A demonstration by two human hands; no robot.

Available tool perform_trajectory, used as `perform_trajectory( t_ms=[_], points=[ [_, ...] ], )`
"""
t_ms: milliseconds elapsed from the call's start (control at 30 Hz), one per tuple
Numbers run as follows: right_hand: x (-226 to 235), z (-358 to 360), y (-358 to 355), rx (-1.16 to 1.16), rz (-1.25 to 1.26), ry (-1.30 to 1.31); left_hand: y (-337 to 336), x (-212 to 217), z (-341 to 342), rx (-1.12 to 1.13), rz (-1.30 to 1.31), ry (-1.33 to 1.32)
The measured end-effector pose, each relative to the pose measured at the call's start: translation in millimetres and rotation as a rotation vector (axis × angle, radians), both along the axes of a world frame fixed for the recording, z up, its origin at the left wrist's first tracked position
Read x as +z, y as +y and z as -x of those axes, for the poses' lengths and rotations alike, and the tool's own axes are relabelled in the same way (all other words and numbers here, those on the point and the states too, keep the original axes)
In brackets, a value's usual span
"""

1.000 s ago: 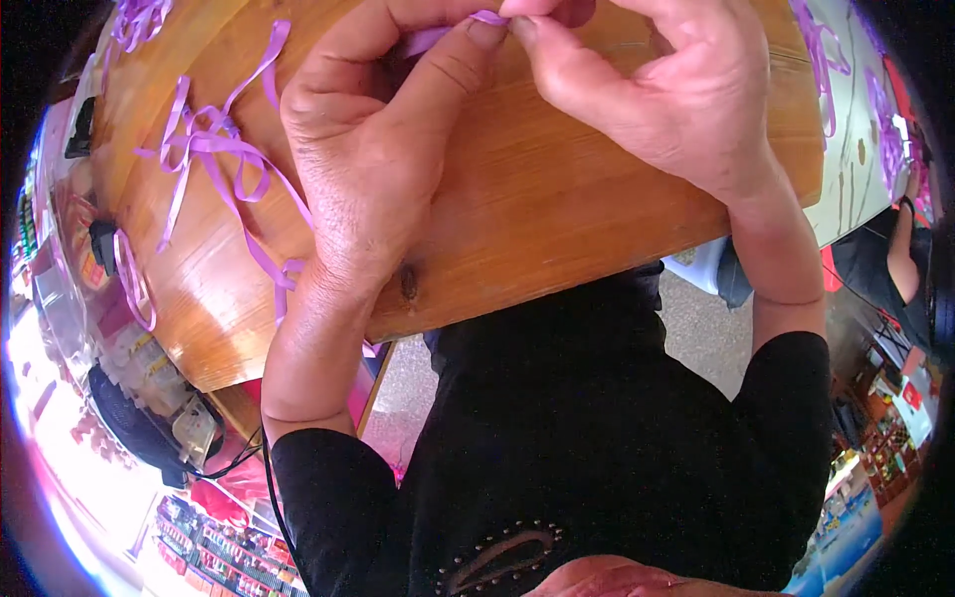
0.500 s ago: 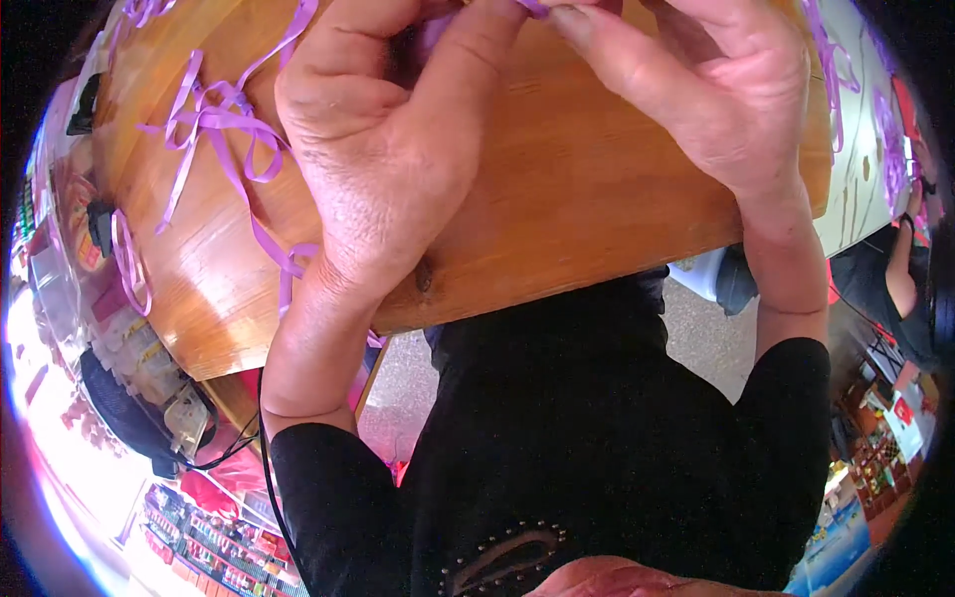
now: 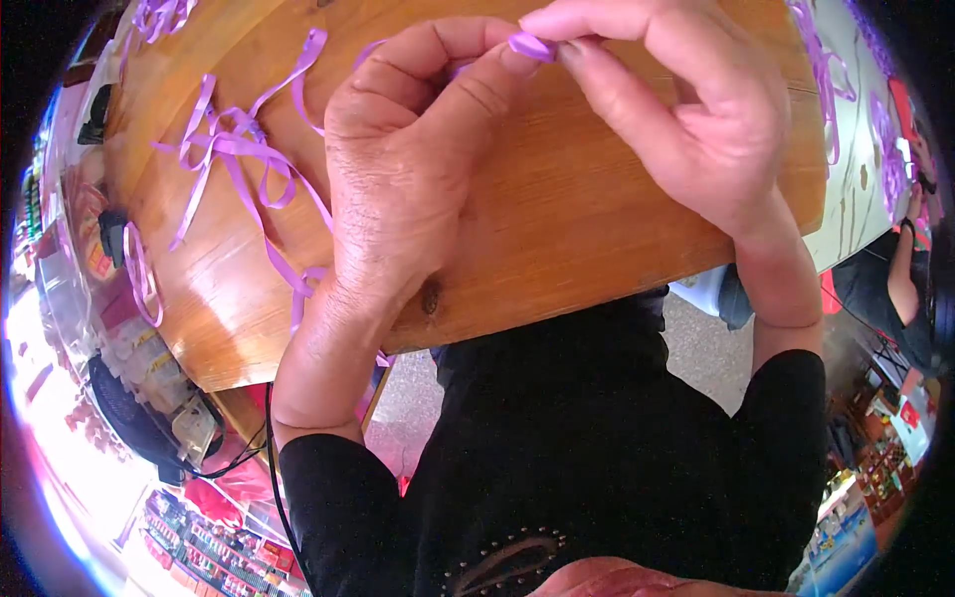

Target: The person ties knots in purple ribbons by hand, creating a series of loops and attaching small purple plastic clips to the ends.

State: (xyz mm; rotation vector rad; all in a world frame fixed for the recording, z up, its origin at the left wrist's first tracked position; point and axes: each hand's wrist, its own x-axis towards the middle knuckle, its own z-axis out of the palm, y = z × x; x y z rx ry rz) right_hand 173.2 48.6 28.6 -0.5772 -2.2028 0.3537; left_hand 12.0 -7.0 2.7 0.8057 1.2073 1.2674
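Note:
Both my hands meet over the far part of the wooden table [image 3: 557, 209]. Between my fingertips is a small folded bit of purple ribbon [image 3: 532, 46]. My left hand [image 3: 418, 149] pinches it between thumb and curled forefinger. From the other side my right hand [image 3: 696, 109] closes thumb and forefinger at its right end. More purple ribbon shows behind my left fingers, mostly hidden. Left of my left hand, a loose tangle of purple ribbon [image 3: 234, 145] with loops and a knot lies on the wood, and one strand runs down beneath my left wrist.
More purple ribbon [image 3: 164, 15] lies at the far left, and another loop [image 3: 141, 274] hangs over the left edge. At right, ribbon strands [image 3: 831, 90] lie by a white table [image 3: 856, 199]. Another person's arm [image 3: 903, 264] shows at the far right. A dark mesh bag [image 3: 129, 403] sits lower left.
Both hands have come lower in view, with the pinched ribbon now visible between the fingertips. My right forefinger has straightened over the thumb. The tabletop has shifted slightly in the picture.

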Motion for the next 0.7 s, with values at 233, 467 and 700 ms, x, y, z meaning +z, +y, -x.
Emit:
perform_trajectory(
  t_ms=[233,467,700],
  points=[
    [3,2,-4,-0.080,0.011,0.019,6,-12,7,0.009,0.032,0.069],
    [3,1,-3,-0.042,0.070,0.043,5,-9,5,-0.054,0.024,-0.105],
    [3,4,-4,-0.054,0.105,-0.034,3,-11,7,0.007,0.006,-0.079]
  ],
)
